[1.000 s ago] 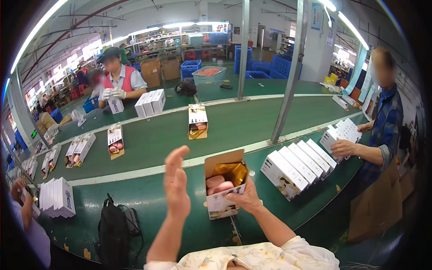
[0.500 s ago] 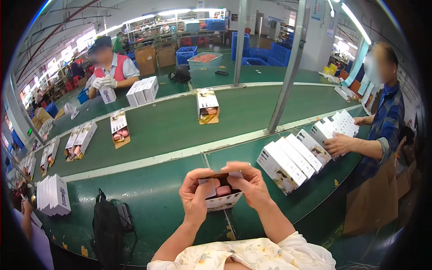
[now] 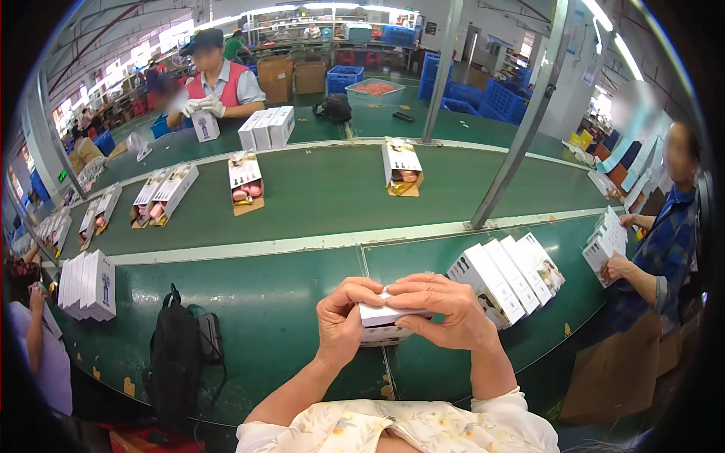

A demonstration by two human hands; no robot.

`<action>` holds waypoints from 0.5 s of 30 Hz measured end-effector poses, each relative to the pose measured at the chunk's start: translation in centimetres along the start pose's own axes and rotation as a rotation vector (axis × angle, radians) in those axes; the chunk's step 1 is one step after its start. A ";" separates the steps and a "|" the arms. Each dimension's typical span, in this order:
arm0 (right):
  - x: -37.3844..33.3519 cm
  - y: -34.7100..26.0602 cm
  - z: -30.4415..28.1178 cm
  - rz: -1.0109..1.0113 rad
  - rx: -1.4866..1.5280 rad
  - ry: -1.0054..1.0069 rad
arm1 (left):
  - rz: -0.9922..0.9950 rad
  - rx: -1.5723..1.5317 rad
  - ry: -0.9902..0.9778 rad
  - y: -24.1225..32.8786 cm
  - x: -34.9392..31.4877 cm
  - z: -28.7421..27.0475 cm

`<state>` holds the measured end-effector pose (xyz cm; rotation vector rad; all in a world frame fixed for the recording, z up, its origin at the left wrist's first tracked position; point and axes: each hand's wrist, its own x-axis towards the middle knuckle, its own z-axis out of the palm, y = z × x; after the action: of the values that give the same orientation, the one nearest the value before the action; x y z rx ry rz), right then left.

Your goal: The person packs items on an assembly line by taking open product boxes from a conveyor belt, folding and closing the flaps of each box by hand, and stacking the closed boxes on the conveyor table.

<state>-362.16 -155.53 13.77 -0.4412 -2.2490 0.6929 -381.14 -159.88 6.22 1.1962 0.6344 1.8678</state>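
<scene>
A small white carton (image 3: 377, 316) stands in front of me on the green table. Its white flap is folded over the top, and a dark gap shows below the flap's near edge. My left hand (image 3: 341, 315) grips the carton's left side, its fingers curled onto the top. From the right, my right hand (image 3: 453, 308) lies across the flap with its thumb at the near edge. The carton's contents are hidden. Just beyond my right hand stands a row of closed white cartons (image 3: 489, 281).
Open cartons with pink items (image 3: 246, 181) lie on the green conveyor (image 3: 325, 200). Left are a black backpack (image 3: 175, 355) and stacked cartons (image 3: 89, 285). A metal post (image 3: 521, 113) rises at the conveyor's edge. Co-workers handle cartons at far left and right.
The flap has come down over the carton's opening, covering the pink items. My right hand has moved onto the top. The co-worker on the right has pulled several cartons away from the row.
</scene>
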 end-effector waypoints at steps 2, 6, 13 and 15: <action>0.0 0.1 0.4 -0.073 -0.054 0.028 | -0.003 -0.029 -0.012 -0.1 -0.3 -0.5; 0.1 -1.2 1.4 -0.065 -0.083 0.043 | 0.045 -0.064 -0.067 0.4 -1.0 -1.5; 0.8 -3.7 2.8 -0.036 -0.215 -0.016 | 0.460 0.486 -0.138 1.0 -1.9 -2.6; 0.3 -3.9 3.4 -0.017 -0.310 -0.073 | 0.462 0.446 -0.100 1.2 -1.8 -2.6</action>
<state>-365.27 -159.65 14.21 -0.5522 -2.4358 0.3549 -383.58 -162.03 5.15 1.8399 0.7962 2.0840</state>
